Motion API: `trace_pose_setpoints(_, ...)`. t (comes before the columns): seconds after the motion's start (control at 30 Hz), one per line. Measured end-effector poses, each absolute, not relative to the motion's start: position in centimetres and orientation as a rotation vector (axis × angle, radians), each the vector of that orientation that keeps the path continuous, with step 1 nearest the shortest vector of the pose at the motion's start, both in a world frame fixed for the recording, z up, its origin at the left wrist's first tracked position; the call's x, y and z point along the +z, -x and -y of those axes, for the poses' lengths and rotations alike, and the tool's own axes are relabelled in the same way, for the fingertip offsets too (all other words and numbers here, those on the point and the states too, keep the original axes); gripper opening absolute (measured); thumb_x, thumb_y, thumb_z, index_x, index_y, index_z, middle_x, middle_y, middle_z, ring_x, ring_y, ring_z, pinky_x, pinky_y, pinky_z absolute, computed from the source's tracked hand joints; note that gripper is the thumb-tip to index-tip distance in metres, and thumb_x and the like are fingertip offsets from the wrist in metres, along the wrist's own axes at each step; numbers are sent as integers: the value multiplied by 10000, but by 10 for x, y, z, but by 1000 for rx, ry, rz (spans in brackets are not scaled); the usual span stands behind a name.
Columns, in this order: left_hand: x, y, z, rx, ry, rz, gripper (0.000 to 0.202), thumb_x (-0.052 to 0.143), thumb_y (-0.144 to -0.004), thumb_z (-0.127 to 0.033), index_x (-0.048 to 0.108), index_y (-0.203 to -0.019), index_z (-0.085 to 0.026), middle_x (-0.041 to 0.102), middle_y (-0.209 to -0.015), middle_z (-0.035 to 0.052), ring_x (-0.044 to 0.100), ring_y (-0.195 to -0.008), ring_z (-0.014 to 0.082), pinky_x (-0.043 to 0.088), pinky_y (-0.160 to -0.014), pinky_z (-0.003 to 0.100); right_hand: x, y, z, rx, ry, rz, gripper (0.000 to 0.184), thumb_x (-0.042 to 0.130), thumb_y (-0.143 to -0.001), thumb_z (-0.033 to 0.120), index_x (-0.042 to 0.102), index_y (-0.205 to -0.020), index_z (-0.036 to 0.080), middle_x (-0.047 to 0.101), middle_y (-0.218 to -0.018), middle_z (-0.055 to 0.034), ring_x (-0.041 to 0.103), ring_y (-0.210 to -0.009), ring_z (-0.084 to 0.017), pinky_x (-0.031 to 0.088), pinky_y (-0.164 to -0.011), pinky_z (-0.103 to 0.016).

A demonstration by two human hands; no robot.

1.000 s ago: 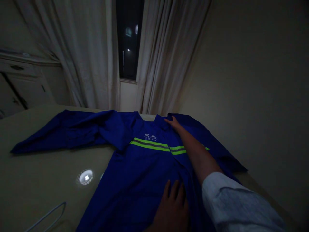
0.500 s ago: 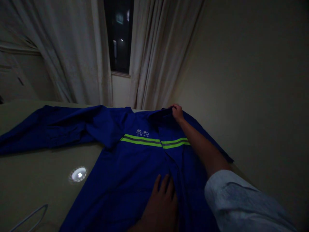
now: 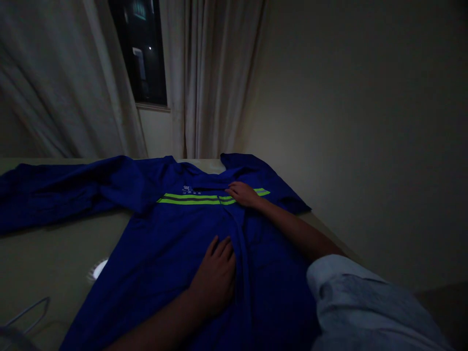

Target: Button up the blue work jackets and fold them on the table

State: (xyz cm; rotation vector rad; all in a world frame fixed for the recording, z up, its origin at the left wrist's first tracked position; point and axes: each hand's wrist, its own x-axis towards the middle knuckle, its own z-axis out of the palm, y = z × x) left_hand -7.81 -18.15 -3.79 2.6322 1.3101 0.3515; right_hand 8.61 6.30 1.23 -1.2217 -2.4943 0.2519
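Note:
A blue work jacket (image 3: 175, 243) is spread front up over the table, with a yellow-green reflective band (image 3: 190, 199) across its chest and a small white printed logo (image 3: 186, 188) above the band. My left hand (image 3: 216, 275) lies open on the lower front, its fingers stretched beside the front placket (image 3: 239, 243). Farther up, my right hand (image 3: 242, 194) rests on the chest by the collar, fingers extended and pointing left, covering part of the band. One sleeve reaches out to the left; the other is folded near the table's right edge.
The pale table (image 3: 109, 239) shows at left, with a round light spot (image 3: 99, 269) on it. A thin wire loop (image 3: 36, 312) is at the lower left. Behind are curtains (image 3: 204, 73), a dark window (image 3: 144, 58) and, at right, a wall (image 3: 358, 122).
My right hand has come down from the collar's top edge to the chest band, and the collar now lies lower. My left hand has moved up the jacket front. The view has shifted right.

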Motion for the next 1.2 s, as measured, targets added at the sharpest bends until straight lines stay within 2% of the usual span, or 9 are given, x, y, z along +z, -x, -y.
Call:
trace_pose_setpoints(0.1,-41,75,184,327,-2646,-1358,509,472,-986,-291,576,-1475,-191,502,-1590,169,368,-1535,338,232,-1289,591,3,-81,-36,236,1348,2419,262,720,-935,444,701,-1065,218,736,-1070,-88,678,-993,-246,495,-875,-334)
trace_pose_setpoints(0.23,-29,69,179,132,-2730,-1349,518,525,-945,-280,595,-1439,-139,527,-1542,226,439,-1470,406,389,-1179,633,-21,-84,-15,408,1459,2317,253,724,-850,183,642,-1087,218,729,-925,-38,684,-862,-219,477,-764,-293)
trace_pose_setpoints(0.37,3,78,142,-21,-2668,-1245,354,500,-895,-163,713,-1174,-211,708,-1251,152,694,-1111,328,578,-877,460,-29,-102,-9,724,1472,1933,284,629,-860,123,573,-1124,213,689,-881,11,657,-735,-160,472,-671,-253)
trace_pose_setpoints(0.5,16,97,78,138,-2397,-1419,268,452,-907,-166,711,-890,-234,751,-930,86,720,-860,271,523,-757,363,-17,-116,4,799,1356,1992,303,805,-782,272,577,-973,213,618,-775,51,608,-710,-149,436,-651,-241)
trace_pose_setpoints(0.6,-6,108,45,448,-2323,-1651,223,460,-915,-199,682,-943,-205,727,-975,110,693,-918,280,506,-792,370,-12,-115,19,836,1192,2253,329,783,-764,191,596,-1033,217,617,-804,59,583,-702,-134,412,-649,-233)
trace_pose_setpoints(0.73,-45,116,35,738,-2391,-1470,226,477,-932,-230,675,-1028,-181,676,-1046,112,642,-1011,265,491,-904,380,-18,-105,32,588,1204,2424,246,663,-800,67,661,-1005,201,616,-917,3,594,-829,-154,428,-745,-256)
trace_pose_setpoints(0.8,-53,119,36,766,-2384,-1402,217,508,-937,-273,684,-1039,-196,670,-1045,97,632,-1019,266,484,-909,388,-20,-101,36,492,1310,2416,119,696,-859,166,692,-974,195,619,-993,-33,604,-881,-172,440,-789,-281)
trace_pose_setpoints(0.9,-54,123,35,751,-2315,-1343,193,570,-913,-302,695,-1031,-213,670,-1044,75,634,-1015,258,478,-897,382,-17,-99,40,452,1428,2448,292,825,-815,368,709,-1015,189,623,-1082,-67,618,-916,-203,450,-793,-306)
trace_pose_setpoints(1.2,-52,133,24,717,-2148,-1188,196,691,-855,-310,722,-1025,-220,663,-1063,54,644,-931,215,480,-798,325,-27,-93,30,620,1301,2116,42,719,-812,130,720,-834,167,640,-852,-9,602,-740,-139,444,-705,-267)
